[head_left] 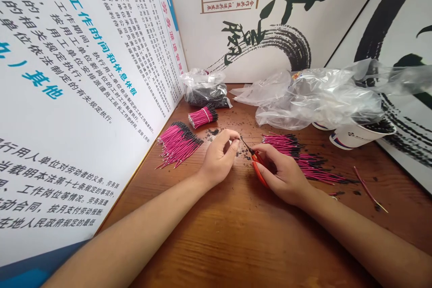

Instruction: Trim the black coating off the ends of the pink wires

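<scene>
My left hand (220,155) is closed in a pinch, thumb against fingertips, over the middle of the table. Whatever lies between those fingertips is small and dark, too small to name. My right hand (283,171) grips orange-handled scissors (259,172), whose dark narrow blades point at the left fingertips. A loose pile of pink wires with black ends (180,144) lies left of my left hand. Beyond it sits a pink wire bundle (200,118) tied with a white band. More pink wires (308,162) are spread beside and behind my right hand.
Black scraps (212,132) litter the wooden table (216,243). At the back left is a clear bag of black pieces (207,94). Crumpled clear plastic bags (313,94) lie by a white paper cup (351,137) holding black pieces. A single wire (369,189) lies right. Printed panels (67,99) enclose the table.
</scene>
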The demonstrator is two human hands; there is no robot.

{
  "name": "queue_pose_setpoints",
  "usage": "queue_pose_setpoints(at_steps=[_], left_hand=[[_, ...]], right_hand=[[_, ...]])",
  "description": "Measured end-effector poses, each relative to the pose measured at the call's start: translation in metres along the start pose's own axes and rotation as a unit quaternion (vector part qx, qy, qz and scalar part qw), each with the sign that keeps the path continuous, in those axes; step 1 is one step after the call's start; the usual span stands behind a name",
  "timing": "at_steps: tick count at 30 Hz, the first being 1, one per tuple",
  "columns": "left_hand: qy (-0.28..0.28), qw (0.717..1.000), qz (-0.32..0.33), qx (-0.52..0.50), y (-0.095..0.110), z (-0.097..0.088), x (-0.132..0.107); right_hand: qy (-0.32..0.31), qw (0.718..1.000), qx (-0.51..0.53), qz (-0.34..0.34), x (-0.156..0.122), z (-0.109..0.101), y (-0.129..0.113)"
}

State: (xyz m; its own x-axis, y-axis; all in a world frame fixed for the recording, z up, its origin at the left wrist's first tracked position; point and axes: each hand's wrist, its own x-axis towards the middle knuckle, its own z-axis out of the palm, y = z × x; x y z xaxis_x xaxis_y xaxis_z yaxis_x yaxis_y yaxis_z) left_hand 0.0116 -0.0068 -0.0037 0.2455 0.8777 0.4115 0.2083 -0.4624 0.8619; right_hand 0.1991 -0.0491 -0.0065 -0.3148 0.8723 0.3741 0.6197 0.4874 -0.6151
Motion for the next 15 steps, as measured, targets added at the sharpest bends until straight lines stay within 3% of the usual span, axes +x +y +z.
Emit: queue_pose_setpoints(at_steps=[15], left_hand=[[-0.001,1.0,0.012,-0.002,-0.0007,-0.0002,0.0003]], right_hand=[[-0.018,1.0,0.0,-0.014,-0.0002,-0.0018,0.0018]])
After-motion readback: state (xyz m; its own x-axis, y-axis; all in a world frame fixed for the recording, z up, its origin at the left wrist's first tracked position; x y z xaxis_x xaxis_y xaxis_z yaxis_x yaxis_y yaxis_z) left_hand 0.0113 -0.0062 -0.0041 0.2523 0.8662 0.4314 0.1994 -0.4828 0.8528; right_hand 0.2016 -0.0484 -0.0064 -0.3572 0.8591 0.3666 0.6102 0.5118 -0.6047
